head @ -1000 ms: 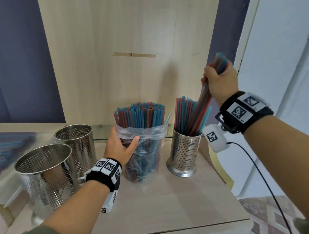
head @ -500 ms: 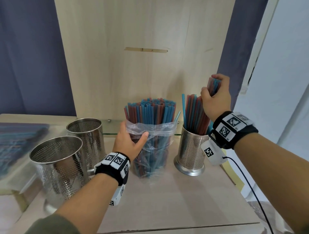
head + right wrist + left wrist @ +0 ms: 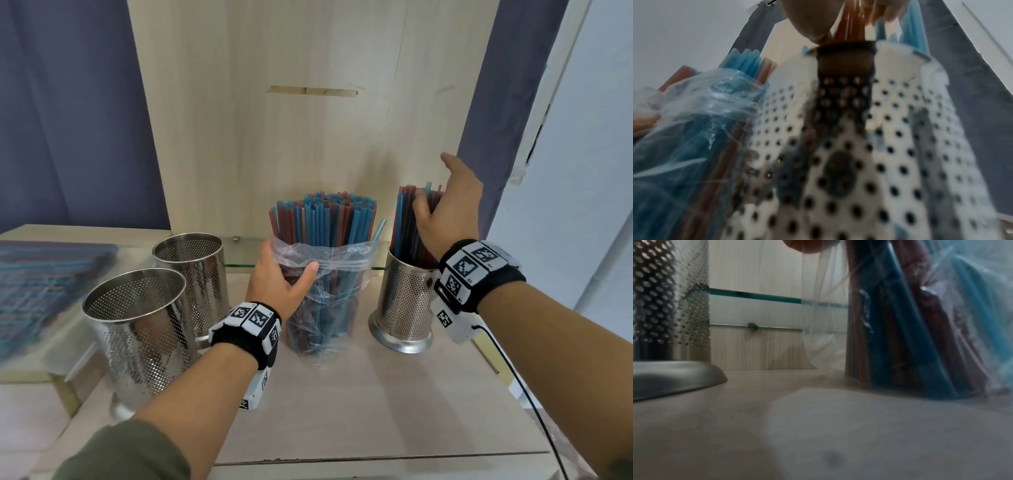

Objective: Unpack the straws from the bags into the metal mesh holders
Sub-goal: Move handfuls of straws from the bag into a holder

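A clear plastic bag point(image 3: 329, 274) full of blue and red straws point(image 3: 322, 219) stands upright mid-table. My left hand point(image 3: 287, 263) grips its rolled top edge, thumb in front. To its right a perforated metal holder point(image 3: 407, 301) contains a bunch of straws point(image 3: 402, 222). My right hand point(image 3: 438, 195) is at their tops with the index finger straight and the thumb touching them. In the right wrist view the same holder point(image 3: 859, 146) fills the frame beside the bag point(image 3: 694, 129). The left wrist view has the bag's foot point(image 3: 920, 337) on the table.
Two empty metal holders point(image 3: 191, 270) point(image 3: 137, 329) stand left of the bag, one of them close by in the left wrist view point(image 3: 670, 305). A blurred flat pack of straws point(image 3: 44, 284) lies far left. A wooden panel point(image 3: 308, 137) rises right behind.
My right hand has come down with its bunch of straws into the right holder, and its fingers have opened. The left hand keeps hold of the bag.
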A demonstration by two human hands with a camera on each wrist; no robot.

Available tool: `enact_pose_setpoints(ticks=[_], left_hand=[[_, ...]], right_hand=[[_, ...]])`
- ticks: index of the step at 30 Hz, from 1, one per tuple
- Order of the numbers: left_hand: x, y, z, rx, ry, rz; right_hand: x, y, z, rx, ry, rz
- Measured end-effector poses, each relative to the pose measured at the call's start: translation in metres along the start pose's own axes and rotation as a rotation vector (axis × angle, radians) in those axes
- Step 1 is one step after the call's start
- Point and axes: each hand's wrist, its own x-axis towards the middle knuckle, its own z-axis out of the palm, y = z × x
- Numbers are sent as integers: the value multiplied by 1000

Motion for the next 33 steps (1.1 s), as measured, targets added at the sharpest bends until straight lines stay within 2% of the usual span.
enact_pose_setpoints(ticks=[2,4,6,8,11,15,18,28,33], left_hand=[[0,0,0,11,-7,-14],[0,1,0,22,-11,-15],[0,2,-1,22,-12,-13],[0,2,-1,12,-9,-2],[-1,3,-1,5,4,22],[0,2,-1,6,7,32],[0,2,0,1,8,42],[0,1,0,13,6,58],[-2,4,-3,27,-1,28]], right_hand=[[-2,2,3,-164,48,-85],[-6,-4,3,-193,102,-124],[-14,-17,3,-94,104,-190],[-27,-35,3,78,-20,-220],[-49,-57,11,220,-182,-101],[-64,-67,28,306,-236,182],[-66,-68,38,409,-248,307],[-60,-64,48,453,-212,477],[-60,-54,57,434,-337,457]])
